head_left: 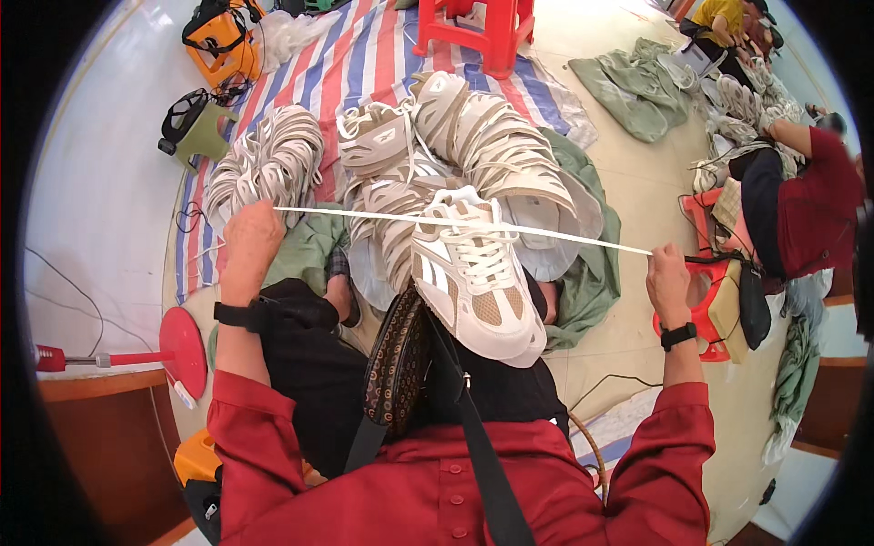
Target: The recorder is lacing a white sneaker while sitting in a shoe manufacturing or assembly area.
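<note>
A white shoelace (583,240) runs taut and nearly level between my two hands. At the left, my left hand (254,238) is closed on one end. My right hand (669,275) pinches the other end, farther out to the right. Behind the lace, a beige and white sneaker (496,314) rests on my lap with its toe toward me. Its front eyelets are laced, and the stretched lace crosses in front of its upper part. I cannot tell whether the lace runs through the top eyelets. Beyond it lie nested rows of similar sneakers (496,136).
Another pile of sneakers (273,159) sits at the left on a striped sheet (319,64). A red stool (478,36) stands at the far side. A patterned bag (393,364) hangs at my waist. Other people (806,205) sit among shoes at the right.
</note>
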`<action>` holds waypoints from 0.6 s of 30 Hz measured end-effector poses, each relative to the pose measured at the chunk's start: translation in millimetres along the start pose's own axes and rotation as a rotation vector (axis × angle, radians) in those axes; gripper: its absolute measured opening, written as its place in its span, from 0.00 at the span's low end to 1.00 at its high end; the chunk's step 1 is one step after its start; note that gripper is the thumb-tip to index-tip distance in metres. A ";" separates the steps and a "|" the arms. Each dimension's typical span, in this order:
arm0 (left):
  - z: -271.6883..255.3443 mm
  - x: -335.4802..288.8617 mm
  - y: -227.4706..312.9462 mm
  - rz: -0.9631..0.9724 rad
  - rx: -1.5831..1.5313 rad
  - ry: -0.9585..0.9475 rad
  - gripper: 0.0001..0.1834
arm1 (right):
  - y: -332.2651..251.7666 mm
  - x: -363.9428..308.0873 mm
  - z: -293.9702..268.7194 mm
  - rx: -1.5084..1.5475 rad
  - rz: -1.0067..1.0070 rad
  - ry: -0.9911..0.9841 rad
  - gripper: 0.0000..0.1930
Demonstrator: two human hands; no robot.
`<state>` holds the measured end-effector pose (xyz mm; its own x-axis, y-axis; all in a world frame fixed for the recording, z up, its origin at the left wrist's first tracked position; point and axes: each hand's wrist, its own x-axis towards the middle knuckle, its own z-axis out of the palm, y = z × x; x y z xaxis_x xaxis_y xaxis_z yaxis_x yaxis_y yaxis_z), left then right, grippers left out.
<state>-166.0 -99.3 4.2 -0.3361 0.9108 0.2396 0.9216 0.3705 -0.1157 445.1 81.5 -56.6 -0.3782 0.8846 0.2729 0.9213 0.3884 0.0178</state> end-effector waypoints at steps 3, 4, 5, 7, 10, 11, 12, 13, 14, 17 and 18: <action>-7.0 7.1 -21.8 -0.014 0.052 0.015 0.10 | -6.1 -5.7 6.4 -0.034 -0.022 -0.029 0.07; -10.5 7.0 -28.9 -0.013 0.058 0.018 0.10 | -8.3 -6.8 10.8 -0.020 -0.002 -0.053 0.07; -13.9 9.2 -31.5 -0.037 0.061 0.032 0.10 | -9.3 -9.1 13.8 -0.021 0.005 -0.052 0.07; -17.7 10.6 -33.5 -0.055 0.064 0.047 0.11 | -10.8 -13.3 18.7 0.085 0.023 -0.072 0.06; -31.5 5.2 -22.5 -0.065 -0.050 0.043 0.12 | -38.3 -6.8 15.1 0.390 -0.020 0.080 0.06; -34.2 0.7 -20.7 0.015 -0.145 0.072 0.12 | -56.2 -0.9 11.3 0.402 -0.027 0.081 0.06; -35.4 -2.3 -15.2 0.099 -0.245 0.098 0.14 | -76.1 5.1 3.4 0.558 -0.037 0.068 0.09; -37.8 -3.4 3.8 0.043 -0.439 -0.020 0.15 | -93.7 9.3 -5.9 0.705 -0.042 0.054 0.12; -43.8 -4.6 30.4 -0.013 -0.629 -0.140 0.16 | -110.2 13.1 -15.4 0.808 0.000 -0.021 0.13; -57.2 -16.2 99.5 0.183 -0.893 -0.107 0.15 | -159.3 29.6 -25.6 1.063 0.083 -0.072 0.12; -51.6 -19.4 112.4 0.215 -0.955 -0.100 0.15 | -171.1 36.7 -28.7 1.198 0.121 -0.043 0.10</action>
<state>-45.8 -84.7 36.3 -0.1170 0.9692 0.2169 0.7197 -0.0677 0.6910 276.2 40.2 -22.0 -0.3185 0.9309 0.1786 0.2913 0.2754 -0.9161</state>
